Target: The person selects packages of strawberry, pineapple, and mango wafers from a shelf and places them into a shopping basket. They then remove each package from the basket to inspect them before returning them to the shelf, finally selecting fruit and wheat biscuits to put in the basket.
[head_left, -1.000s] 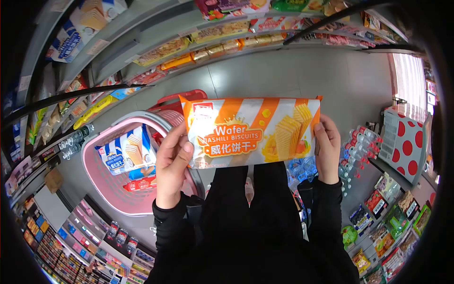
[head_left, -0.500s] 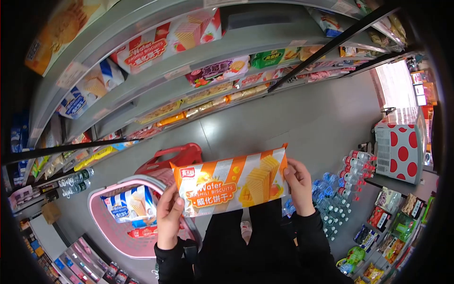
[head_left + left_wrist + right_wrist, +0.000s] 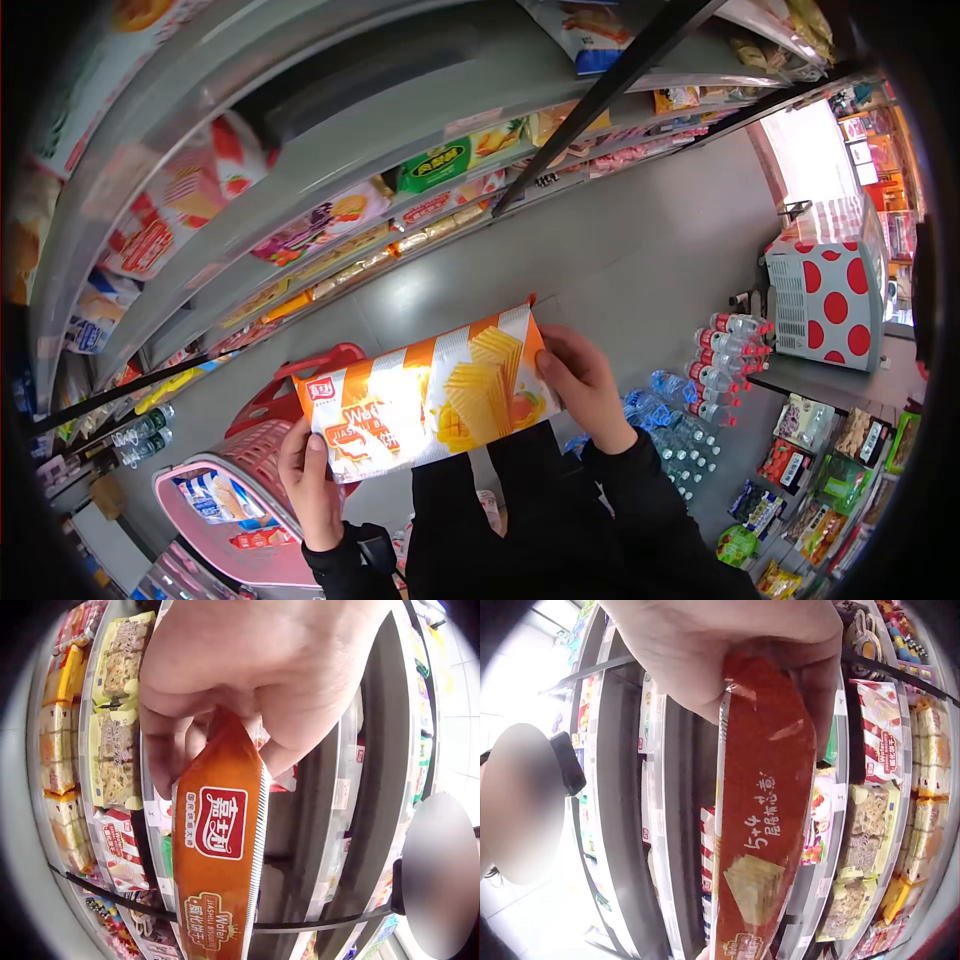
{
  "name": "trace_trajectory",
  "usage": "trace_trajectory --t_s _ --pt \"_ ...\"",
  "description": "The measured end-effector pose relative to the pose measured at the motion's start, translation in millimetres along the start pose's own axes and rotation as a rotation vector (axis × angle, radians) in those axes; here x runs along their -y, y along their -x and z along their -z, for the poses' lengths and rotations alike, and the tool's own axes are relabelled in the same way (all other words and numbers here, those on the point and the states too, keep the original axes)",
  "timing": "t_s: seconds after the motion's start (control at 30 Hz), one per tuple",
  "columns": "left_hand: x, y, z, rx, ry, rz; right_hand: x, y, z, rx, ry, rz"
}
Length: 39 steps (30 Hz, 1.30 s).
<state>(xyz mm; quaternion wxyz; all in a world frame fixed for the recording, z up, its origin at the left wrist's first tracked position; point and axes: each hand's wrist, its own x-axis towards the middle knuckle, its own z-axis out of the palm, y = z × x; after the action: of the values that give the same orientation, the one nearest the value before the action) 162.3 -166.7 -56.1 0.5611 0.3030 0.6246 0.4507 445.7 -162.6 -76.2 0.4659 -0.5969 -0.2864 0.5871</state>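
Observation:
An orange-and-white striped pack of wafer biscuits is stretched between both hands in the head view, its printed front facing up and its right end higher. My left hand pinches the left end, thumb on the front. At the other end, my right hand grips the upper right corner. The left wrist view shows the left hand over the orange side of the pack. From the right wrist, the right hand holds the pack's darker orange edge.
A pink shopping basket stands on the floor at lower left, with a blue-and-white wafer pack and a red packet inside. Shelves of snacks run along the far side. Bottled water and a red-dotted box stand to the right.
In the head view, the pack has shifted left and down and has tilted, right end up. The basket, too, sits further left and lower, and the shelves fill more of the view. Both hands keep their hold.

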Motion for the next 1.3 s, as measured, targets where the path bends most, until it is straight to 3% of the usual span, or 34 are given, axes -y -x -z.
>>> trace_trajectory --t_s 0.3,0.5,0.73,1.13,1.3 --pt "32 -28 -85 0.007 -0.013 0.053 -10 -48 74 -0.048 0.075 -0.033" --pt "35 -26 -106 -0.020 0.013 0.137 -9 -51 93 -0.051 0.021 -0.037" --pt "38 -27 -113 0.000 -0.035 0.078 -6 -56 102 -0.058 0.006 -0.025" --pt "-38 12 -120 0.018 0.032 -0.010 71 -24 94 0.006 -0.008 0.007" --pt "-50 35 -100 -0.031 0.016 0.030 81 -8 83 0.071 -0.007 0.044"
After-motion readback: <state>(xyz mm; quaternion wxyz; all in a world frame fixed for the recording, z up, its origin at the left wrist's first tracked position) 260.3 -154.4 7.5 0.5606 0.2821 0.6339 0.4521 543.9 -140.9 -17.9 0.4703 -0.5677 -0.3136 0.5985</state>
